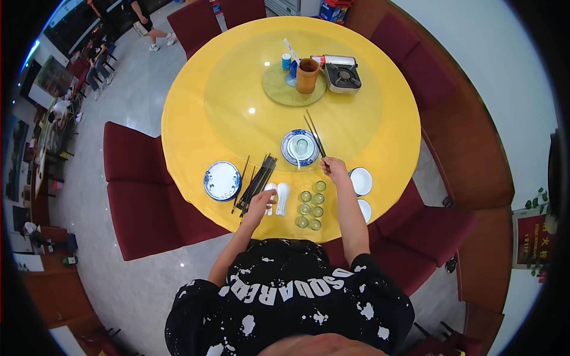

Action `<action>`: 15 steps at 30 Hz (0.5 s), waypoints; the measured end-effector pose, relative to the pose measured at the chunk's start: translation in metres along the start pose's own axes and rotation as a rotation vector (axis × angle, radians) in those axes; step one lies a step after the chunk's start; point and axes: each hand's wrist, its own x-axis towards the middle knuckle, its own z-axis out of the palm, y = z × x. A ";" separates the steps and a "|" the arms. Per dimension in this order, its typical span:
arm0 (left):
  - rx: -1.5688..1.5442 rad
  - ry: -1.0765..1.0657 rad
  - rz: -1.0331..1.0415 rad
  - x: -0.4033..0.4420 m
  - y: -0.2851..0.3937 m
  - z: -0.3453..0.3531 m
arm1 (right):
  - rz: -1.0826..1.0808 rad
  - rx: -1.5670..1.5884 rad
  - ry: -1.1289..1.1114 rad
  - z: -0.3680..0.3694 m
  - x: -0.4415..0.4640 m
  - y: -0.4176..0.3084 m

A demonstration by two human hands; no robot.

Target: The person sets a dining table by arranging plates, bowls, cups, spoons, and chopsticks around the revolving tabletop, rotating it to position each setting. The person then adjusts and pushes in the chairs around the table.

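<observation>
My right hand is closed around the lower ends of a pair of dark chopsticks, which point away from me beside a place setting. That setting is a blue-rimmed plate carrying a white bowl with a small glass in it and a white spoon. My left hand is low over the table, fingers partly extended. It lies between a loose pile of dark chopsticks and white spoons; whether it touches either is unclear. Several small glasses stand between my arms.
Stacked blue-patterned plates sit at left, white bowls at right. A bamboo-coloured cup and portable gas stove stand on the far side of the yellow table. Red chairs surround it; people are at upper left.
</observation>
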 end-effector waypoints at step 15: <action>-0.058 0.310 -0.200 -0.066 -0.069 -0.083 | 0.232 -0.189 0.003 -0.011 0.022 0.017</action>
